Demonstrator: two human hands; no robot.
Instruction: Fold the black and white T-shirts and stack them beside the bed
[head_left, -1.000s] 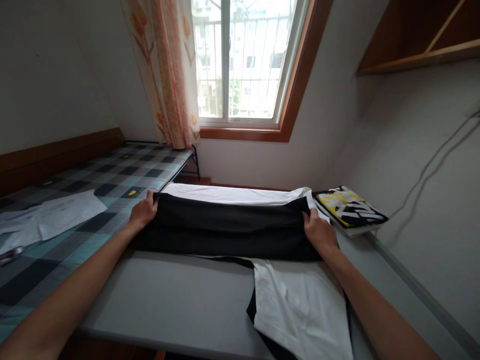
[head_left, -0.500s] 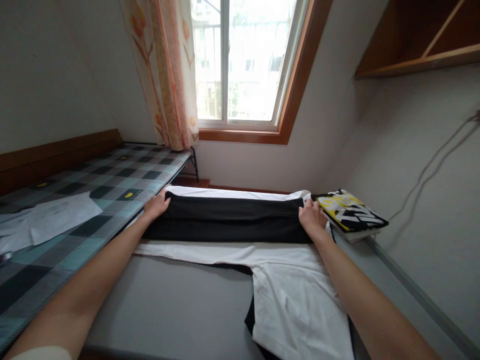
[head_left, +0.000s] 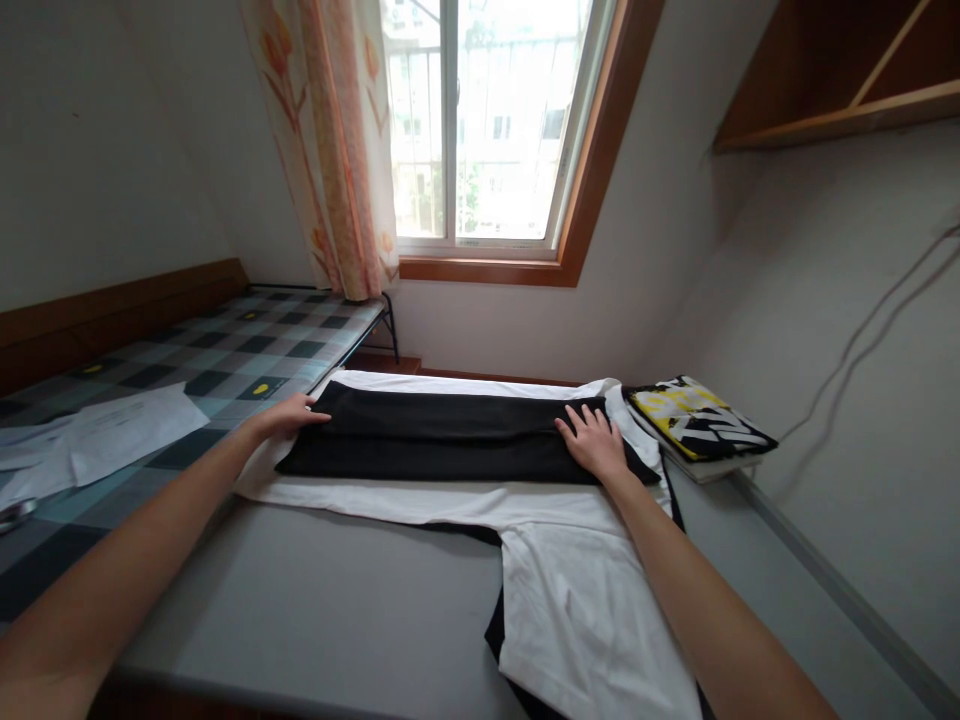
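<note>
A T-shirt (head_left: 585, 590), white on the upward side with black edges showing beneath, lies spread on a grey surface. Across its far part runs a long black folded panel (head_left: 450, 430), with white fabric along both long sides. My left hand (head_left: 289, 415) is at the panel's left end, its thumb and fingers apart at the edge of the cloth. Flat on the panel near its right end rests my right hand (head_left: 596, 440), fingers spread. The white sleeve extends towards me beside my right forearm.
Folded clothes (head_left: 701, 425) with a yellow, black and white print lie at the right, by the wall. To the left is a checked mattress (head_left: 300, 345) bearing papers (head_left: 127, 430). The grey surface (head_left: 337, 590) continues nearer to me. A window and curtain (head_left: 345, 150) are ahead.
My right hand has let go of the panel's far right corner and moved left and slightly down onto the cloth, fingers spreading. My left hand has slid left and loosened from the corner.
</note>
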